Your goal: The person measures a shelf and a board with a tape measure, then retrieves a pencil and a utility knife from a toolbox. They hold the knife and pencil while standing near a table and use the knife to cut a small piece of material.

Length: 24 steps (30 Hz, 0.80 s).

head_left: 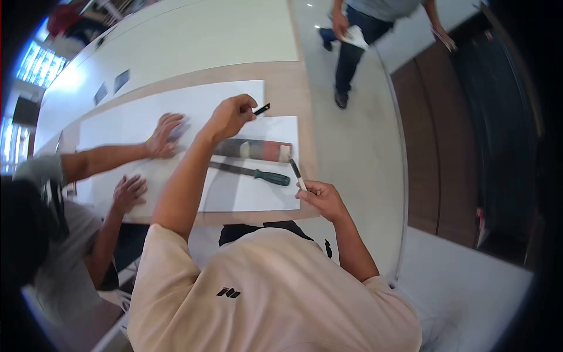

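Observation:
My left hand [230, 116] reaches over the table, its fingers pinched on a small black cap-like piece [262, 109]. Lower right, my right hand [321, 199] grips a slim pen [298, 175], black at its upper part and white toward my fingers. The pen's black end points up at the pale end of a grey and red cylinder [267, 150], which lies on a white sheet [252, 201]. Just below the cylinder, a file [246, 171] with a dark green handle lies roughly parallel to it.
At my left, another person's hands [164, 136] rest on and beside the table. A second white sheet [176, 100] lies farther back on the wooden tabletop [287, 73]. Someone stands beyond the table's right edge, holding a white item [355, 37]. Brown cabinets [431, 146] line the right.

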Each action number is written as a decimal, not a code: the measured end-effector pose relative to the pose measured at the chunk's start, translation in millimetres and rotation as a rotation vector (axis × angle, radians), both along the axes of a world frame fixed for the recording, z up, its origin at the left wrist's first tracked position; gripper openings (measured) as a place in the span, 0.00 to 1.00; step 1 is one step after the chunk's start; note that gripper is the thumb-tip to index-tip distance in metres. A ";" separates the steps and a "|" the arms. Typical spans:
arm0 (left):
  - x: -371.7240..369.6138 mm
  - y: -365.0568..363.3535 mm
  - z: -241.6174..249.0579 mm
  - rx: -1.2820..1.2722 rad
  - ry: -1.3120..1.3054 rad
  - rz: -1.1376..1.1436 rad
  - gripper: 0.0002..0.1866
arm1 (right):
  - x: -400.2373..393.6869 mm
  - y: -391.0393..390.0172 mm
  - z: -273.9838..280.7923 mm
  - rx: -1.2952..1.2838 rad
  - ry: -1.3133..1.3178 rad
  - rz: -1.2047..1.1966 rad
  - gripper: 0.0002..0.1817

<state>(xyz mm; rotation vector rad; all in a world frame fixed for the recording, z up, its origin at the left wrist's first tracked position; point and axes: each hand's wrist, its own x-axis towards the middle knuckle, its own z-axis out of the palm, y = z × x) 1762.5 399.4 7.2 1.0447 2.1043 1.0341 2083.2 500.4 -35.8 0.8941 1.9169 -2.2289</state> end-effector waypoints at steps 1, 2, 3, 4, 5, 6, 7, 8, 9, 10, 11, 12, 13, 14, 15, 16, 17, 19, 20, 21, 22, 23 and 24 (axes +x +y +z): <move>12.2 -24.5 14.8 0.059 -0.108 0.063 0.07 | -8.2 -0.7 3.7 -0.038 0.024 0.081 0.18; 19.8 -52.4 14.7 0.128 -0.233 0.064 0.07 | -17.6 -1.8 9.7 -0.077 0.050 0.168 0.18; 32.4 -82.8 16.2 0.163 -0.348 0.150 0.08 | -28.0 -4.1 14.9 -0.117 0.074 0.259 0.18; 45.7 -112.2 18.1 0.200 -0.393 0.191 0.07 | -39.3 -8.1 19.3 -0.160 0.067 0.333 0.19; 60.1 -143.7 16.5 0.181 -0.438 0.246 0.07 | -49.9 -12.6 23.2 -0.200 0.057 0.405 0.19; 76.2 -173.2 16.0 0.187 -0.472 0.299 0.06 | -58.3 -17.6 28.0 -0.240 0.045 0.475 0.20; 95.4 -201.5 17.7 0.232 -0.585 0.386 0.06 | -64.5 -23.8 33.0 -0.235 0.040 0.516 0.18; 123.7 -256.8 10.9 0.283 -0.605 0.496 0.05 | -85.5 -49.0 39.3 -0.230 0.044 0.642 0.17; 145.6 -288.0 -1.5 0.324 -0.642 0.555 0.04 | -93.3 -60.8 42.0 -0.224 0.042 0.716 0.17; 162.8 -317.3 -1.8 0.352 -0.601 0.604 0.04 | -100.5 -75.7 40.9 -0.120 0.033 0.813 0.15; 182.8 -342.3 -0.1 0.384 -0.557 0.676 0.03 | -108.5 -92.3 40.2 -0.014 0.034 0.930 0.14; 201.8 -368.0 2.3 0.426 -0.504 0.718 0.04 | -114.4 -115.7 44.6 0.030 0.072 0.985 0.14; 221.8 -390.7 0.1 0.476 -0.431 0.781 0.06 | -118.5 -141.7 50.7 0.068 0.112 1.048 0.13; 241.5 -413.1 0.9 0.477 -0.316 0.839 0.07 | -121.3 -171.6 53.4 0.029 0.187 1.102 0.13; 261.9 -425.1 1.2 0.507 -0.289 0.917 0.08 | -126.0 -192.9 51.2 -0.022 0.245 1.155 0.12; 287.8 -453.7 6.6 0.547 -0.303 1.030 0.07 | -123.4 -229.3 47.8 -0.116 0.211 1.211 0.12; 316.2 -473.7 10.8 0.720 -0.337 1.129 0.07 | -120.8 -256.2 42.1 -0.200 0.160 1.254 0.12; 371.8 -510.6 18.0 1.086 -0.377 1.245 0.07 | -110.7 -327.2 44.1 -0.319 0.059 1.342 0.11; 401.7 -526.5 23.0 1.119 -0.318 1.382 0.05 | -101.2 -361.8 48.2 -0.358 0.017 1.392 0.11; 430.6 -542.3 23.7 1.164 -0.222 1.508 0.05 | -88.7 -390.5 52.0 -0.391 -0.030 1.426 0.11; 441.8 -534.1 28.4 1.176 -0.126 1.630 0.05 | -92.2 -403.3 55.5 -0.452 -0.044 1.478 0.11; 476.5 -559.5 19.5 1.224 -0.047 1.740 0.05 | -74.1 -449.2 54.6 -0.440 -0.078 1.557 0.10; 499.1 -566.3 18.2 1.314 -0.003 1.911 0.05 | -66.1 -475.3 53.3 -0.444 -0.108 1.624 0.10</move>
